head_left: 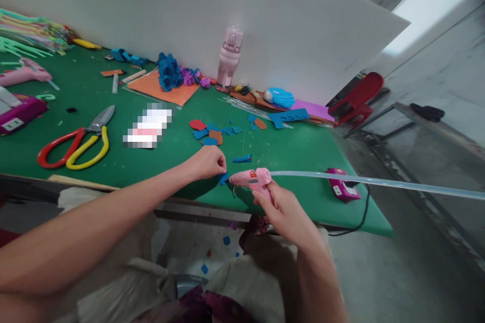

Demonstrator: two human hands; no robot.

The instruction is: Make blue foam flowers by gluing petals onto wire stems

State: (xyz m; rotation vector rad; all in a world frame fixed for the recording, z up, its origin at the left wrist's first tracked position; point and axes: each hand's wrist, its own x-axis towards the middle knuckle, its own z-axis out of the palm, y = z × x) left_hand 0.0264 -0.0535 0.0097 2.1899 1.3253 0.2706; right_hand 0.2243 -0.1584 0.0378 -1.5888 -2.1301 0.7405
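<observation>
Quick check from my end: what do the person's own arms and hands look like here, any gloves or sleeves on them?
Both are bare: no gloves on the left hand or the right hand, and no sleeves on either forearm as far as the frame shows. No watch, ring or bracelet is visible.

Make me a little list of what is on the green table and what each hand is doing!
left hand: pinches a small blue foam piece at the table edge
right hand: grips a pink glue gun, nozzle at the blue piece
glue stick: long, clear, sticks out of the gun's back
table: green top
scissors: red and yellow handles, lying left
bottle: pink, upright by the white board
foam scraps: blue, red, orange
</observation>
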